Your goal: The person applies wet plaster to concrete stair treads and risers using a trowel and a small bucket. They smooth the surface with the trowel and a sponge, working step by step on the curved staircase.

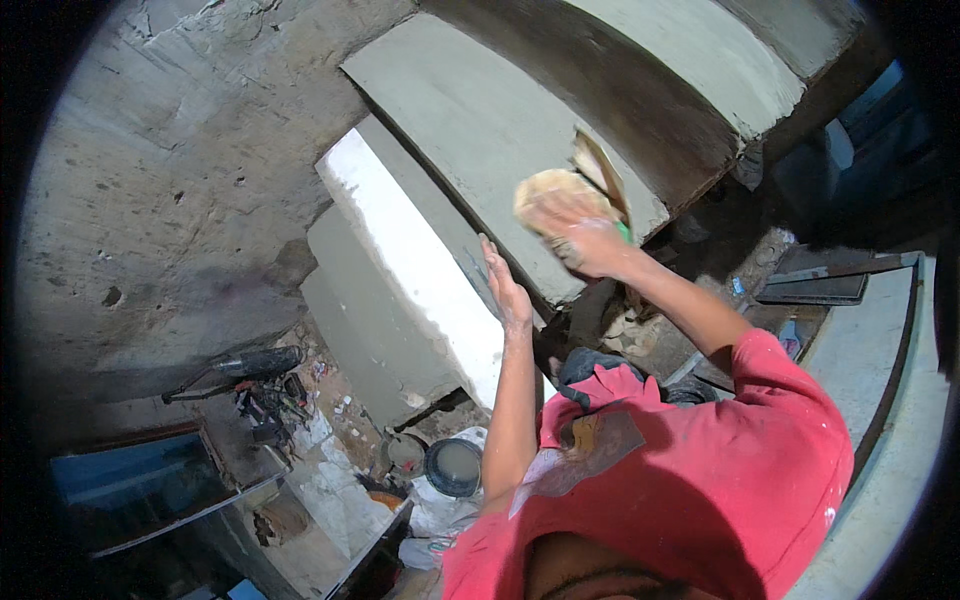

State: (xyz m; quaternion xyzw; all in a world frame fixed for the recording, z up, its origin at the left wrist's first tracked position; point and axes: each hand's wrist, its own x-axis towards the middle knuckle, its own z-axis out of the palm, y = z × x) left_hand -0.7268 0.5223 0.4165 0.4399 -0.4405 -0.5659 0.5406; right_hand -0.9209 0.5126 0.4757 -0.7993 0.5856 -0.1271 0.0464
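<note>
My right hand [588,240] is wrapped on a beige pad [548,198], slightly blurred, over a long grey plastered slab [450,110]. Behind the pad is a curved tan piece [597,160] with a dark stripe and a bit of green; whether my hand holds it too, I cannot tell. My left hand [508,288] is open, fingers straight and together, lying along the edge between that slab and a lower white-topped block [400,245]. Whether its palm touches the surface is unclear. White residue marks both hands and forearms.
More slabs [680,55] run up to the right. A rough wall [170,180] rises at left. Below are buckets [450,470], rubble and dark tools [270,400]. A glazed panel [130,485] lies lower left. A curved pale surface [870,380] with a dark board [810,285] is at right.
</note>
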